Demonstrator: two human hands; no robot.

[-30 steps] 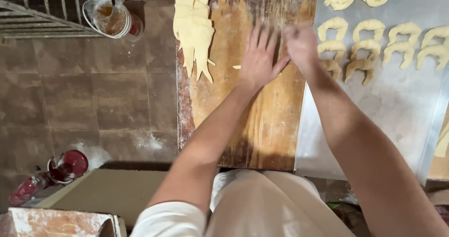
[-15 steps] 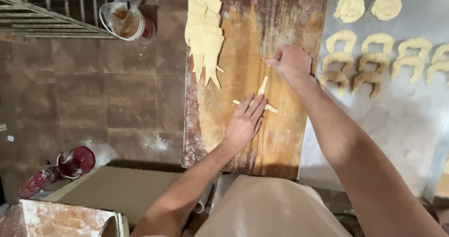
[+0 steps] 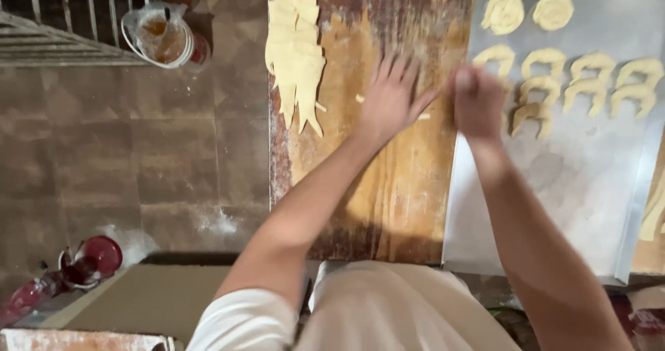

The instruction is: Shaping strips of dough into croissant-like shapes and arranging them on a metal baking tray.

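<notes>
Rolling a thin dough strip (image 3: 424,115) on the floured board (image 3: 388,185), left hand (image 3: 390,100) lies flat with fingers spread while right hand (image 3: 476,101), blurred, grip indeterminate, hangs above the tray (image 3: 554,185) edge; even, light pressure appears advisable.

A thin pale dough strip (image 3: 422,114) is lying flat on the floured wooden board, at its far right side. Its middle is lying hidden under the left hand (image 3: 389,101); only the short ends are showing, blurred.
</notes>
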